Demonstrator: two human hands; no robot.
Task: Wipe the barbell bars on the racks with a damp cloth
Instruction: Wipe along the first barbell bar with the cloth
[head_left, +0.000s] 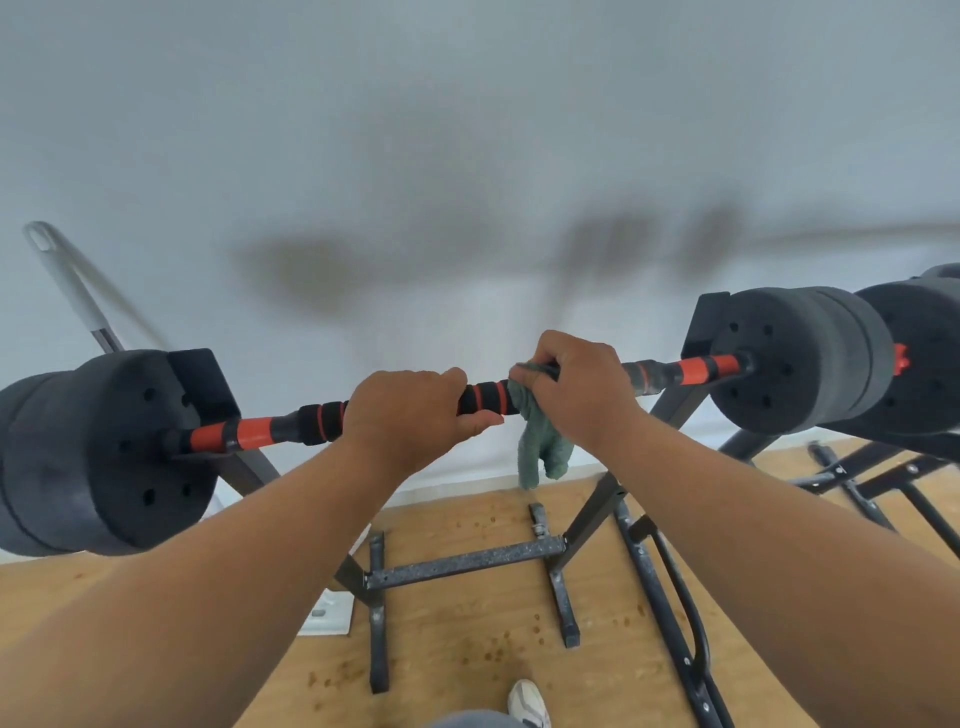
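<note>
A black and orange barbell bar (488, 397) lies across a dark metal rack (467, 561), sloping up to the right. My left hand (410, 415) grips the bar left of its middle, fingers curled over the top. My right hand (576, 387) grips the bar just to the right, holding a green cloth (543, 441) wrapped against it. The cloth's loose end hangs below the bar. Black weight plates sit on the left end (104, 452) and the right end (795, 358).
A white wall stands close behind the bar. A grey-handled pole (72, 280) leans against it at the left. Another rack with black plates (919, 353) stands at the far right, its legs spread on the wooden floor. My shoe (529, 704) shows at the bottom.
</note>
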